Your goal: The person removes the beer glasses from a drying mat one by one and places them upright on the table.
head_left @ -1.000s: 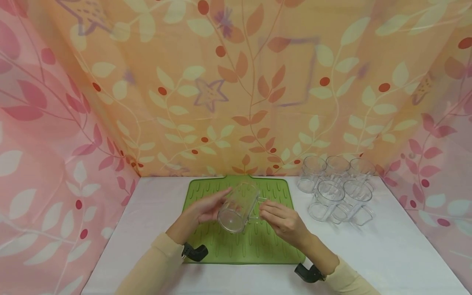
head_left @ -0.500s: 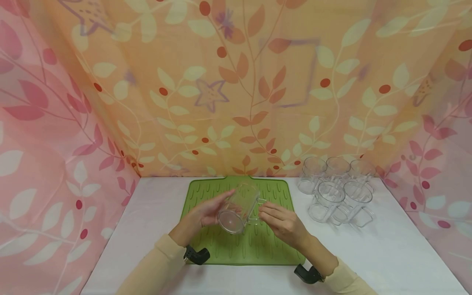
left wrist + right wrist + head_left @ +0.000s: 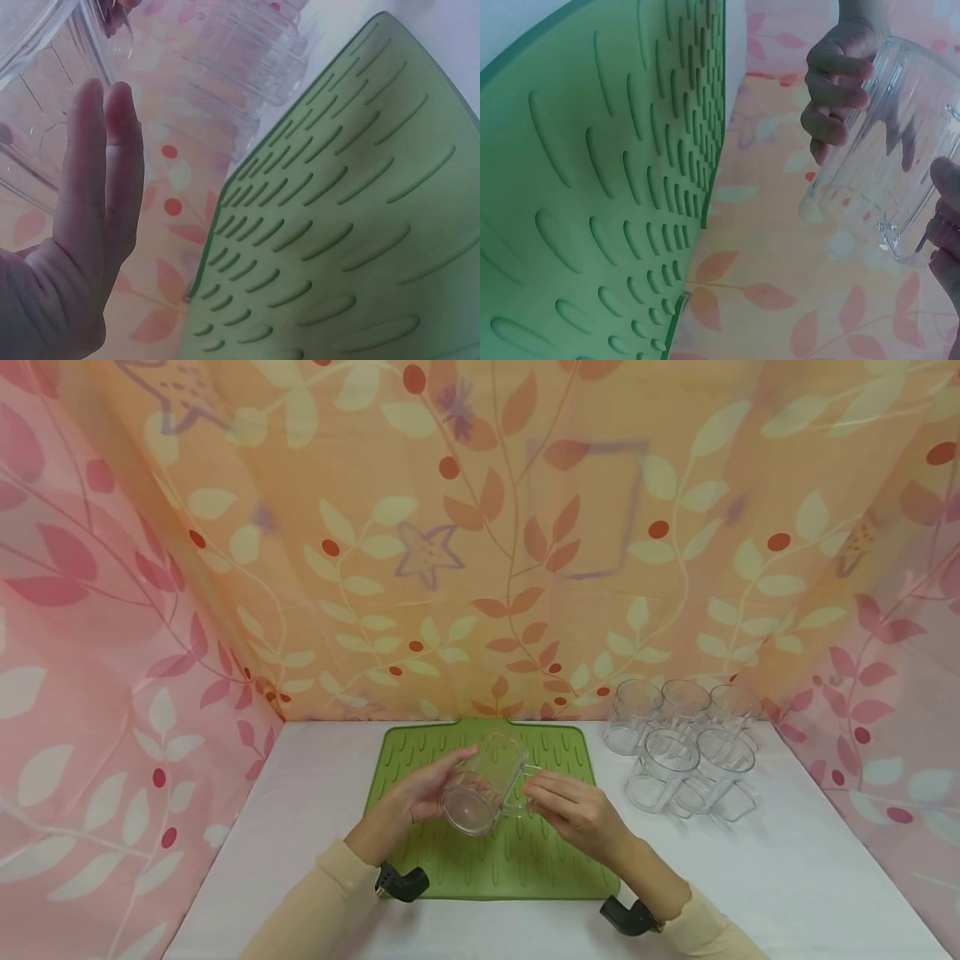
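Note:
In the head view a clear glass mug (image 3: pixel 474 797) is tilted above the green ridged mat (image 3: pixel 450 868), its round base turned toward me. My left hand (image 3: pixel 426 789) holds the mug's body from the left side. On the other side my right hand (image 3: pixel 577 814) pinches the handle, which is partly hidden by the fingers. In the right wrist view the left hand's fingers (image 3: pixel 838 94) bend around the glass wall of the mug (image 3: pixel 885 150). The left wrist view shows two fairly straight fingers (image 3: pixel 86 157) of the left hand against the glass.
Several clear glass mugs (image 3: pixel 673 760) stand in a close group on the white table (image 3: pixel 810 860), right of the mat. Floral cloth (image 3: pixel 510 552) rises behind the table and along both sides. Each wrist wears a black camera mount (image 3: pixel 628 917).
The mug stays between both hands over the mat, with only a very slight shift in its tilt. Both hands keep their hold.

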Demonstrator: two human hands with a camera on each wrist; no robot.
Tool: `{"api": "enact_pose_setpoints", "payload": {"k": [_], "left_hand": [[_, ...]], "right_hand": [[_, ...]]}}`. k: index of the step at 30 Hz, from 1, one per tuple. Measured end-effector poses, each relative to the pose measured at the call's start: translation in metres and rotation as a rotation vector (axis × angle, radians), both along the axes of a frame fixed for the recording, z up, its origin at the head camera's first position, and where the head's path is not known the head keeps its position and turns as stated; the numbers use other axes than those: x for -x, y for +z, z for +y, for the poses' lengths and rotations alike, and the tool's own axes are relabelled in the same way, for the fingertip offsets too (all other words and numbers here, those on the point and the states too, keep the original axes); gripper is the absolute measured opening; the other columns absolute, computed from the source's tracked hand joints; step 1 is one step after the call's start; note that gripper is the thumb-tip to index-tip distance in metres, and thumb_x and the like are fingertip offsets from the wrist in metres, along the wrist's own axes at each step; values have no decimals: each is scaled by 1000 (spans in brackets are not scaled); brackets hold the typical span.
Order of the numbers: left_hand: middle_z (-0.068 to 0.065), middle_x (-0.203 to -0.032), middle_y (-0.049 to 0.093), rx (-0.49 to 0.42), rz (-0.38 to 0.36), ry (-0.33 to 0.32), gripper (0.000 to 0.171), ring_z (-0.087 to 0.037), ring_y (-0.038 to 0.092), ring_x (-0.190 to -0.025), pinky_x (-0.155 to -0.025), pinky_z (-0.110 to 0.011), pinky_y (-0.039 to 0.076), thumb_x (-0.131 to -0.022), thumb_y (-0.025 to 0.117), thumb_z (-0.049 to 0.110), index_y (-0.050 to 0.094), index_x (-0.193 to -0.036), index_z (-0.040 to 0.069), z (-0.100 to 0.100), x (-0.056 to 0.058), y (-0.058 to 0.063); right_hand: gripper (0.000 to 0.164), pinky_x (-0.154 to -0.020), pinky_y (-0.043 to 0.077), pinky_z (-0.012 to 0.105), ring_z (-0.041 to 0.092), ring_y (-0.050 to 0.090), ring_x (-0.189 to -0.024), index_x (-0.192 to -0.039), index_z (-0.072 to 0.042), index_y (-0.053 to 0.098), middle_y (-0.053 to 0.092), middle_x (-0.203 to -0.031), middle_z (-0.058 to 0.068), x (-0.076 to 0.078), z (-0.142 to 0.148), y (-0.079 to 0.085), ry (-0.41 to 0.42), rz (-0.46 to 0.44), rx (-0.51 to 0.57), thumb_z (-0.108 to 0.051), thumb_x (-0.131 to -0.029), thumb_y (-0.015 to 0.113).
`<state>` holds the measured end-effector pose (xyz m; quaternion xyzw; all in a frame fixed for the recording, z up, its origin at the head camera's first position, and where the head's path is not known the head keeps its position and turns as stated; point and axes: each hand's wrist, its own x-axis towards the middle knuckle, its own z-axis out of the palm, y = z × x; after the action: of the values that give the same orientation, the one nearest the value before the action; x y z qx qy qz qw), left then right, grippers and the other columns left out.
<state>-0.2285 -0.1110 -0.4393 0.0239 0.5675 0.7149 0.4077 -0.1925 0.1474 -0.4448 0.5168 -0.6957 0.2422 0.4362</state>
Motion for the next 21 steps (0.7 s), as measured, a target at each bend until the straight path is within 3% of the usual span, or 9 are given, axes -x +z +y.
{"api": "enact_pose_setpoints", "payload": {"k": [4,10,16,21], "left_hand": [[-3,-103,67,15,37,24,86,-14,68,-95,-86,-33,58,-97,40,60,29,-144,-12,0,-4,2],[2,-96,71,6,170,111,73,-14,71,-90,-85,-33,59,-100,44,50,26,-145,-3,0,-12,4],[-1,-97,70,69,308,222,62,-15,71,-82,-81,-34,60,-99,51,42,47,-129,-12,1,-21,4],[-3,-97,64,158,358,317,58,-14,63,-82,-74,-30,56,-95,56,40,54,-124,-11,2,-28,4]], "right_hand": [[26,-89,57,27,25,71,-93,-110,-3,72,73,-103,10,-1,3,2,27,-61,11,-22,-94,65],[43,-101,48,17,25,67,-104,-120,-1,66,69,-113,13,-3,6,2,50,-286,59,-31,-89,70],[58,-103,46,15,18,65,-115,-120,3,65,69,-117,19,-6,7,2,58,-481,148,-6,-67,85],[62,-94,54,21,19,66,-113,-124,1,63,68,-119,19,-8,7,3,35,-614,208,3,-66,84]]}}
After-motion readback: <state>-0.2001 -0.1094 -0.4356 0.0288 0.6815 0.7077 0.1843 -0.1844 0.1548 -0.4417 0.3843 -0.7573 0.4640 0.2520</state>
